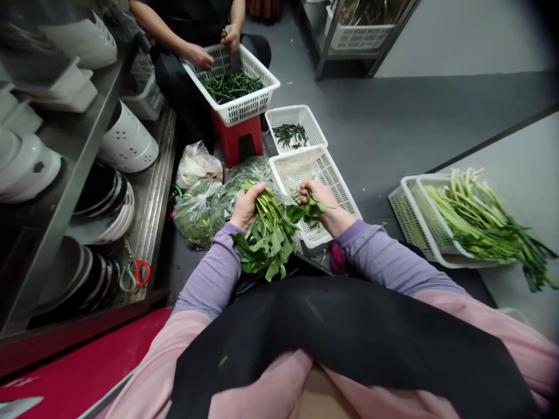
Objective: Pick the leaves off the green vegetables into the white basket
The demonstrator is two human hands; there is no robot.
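My left hand [247, 208] is closed round the stems of a bunch of leafy greens [273, 238], whose leaves hang down toward my lap. In my right hand [321, 201] is a smaller leafy sprig [309, 210], pinched between the fingers, just right of the bunch. Beyond both hands sits a white plastic basket [345, 192] with a perforated bottom. Plastic bags of greens [196, 212] lie on the floor to the left of my left hand.
A co-worker's hands [230, 39] are over a white basket of green peppers [231, 87] on a red stool [238, 139]. A smaller basket [317, 131] holds some peppers. Spring onions and celery [476, 215] fill baskets at right. Metal shelving [151, 192] with dishes and scissors [142, 273] stands left.
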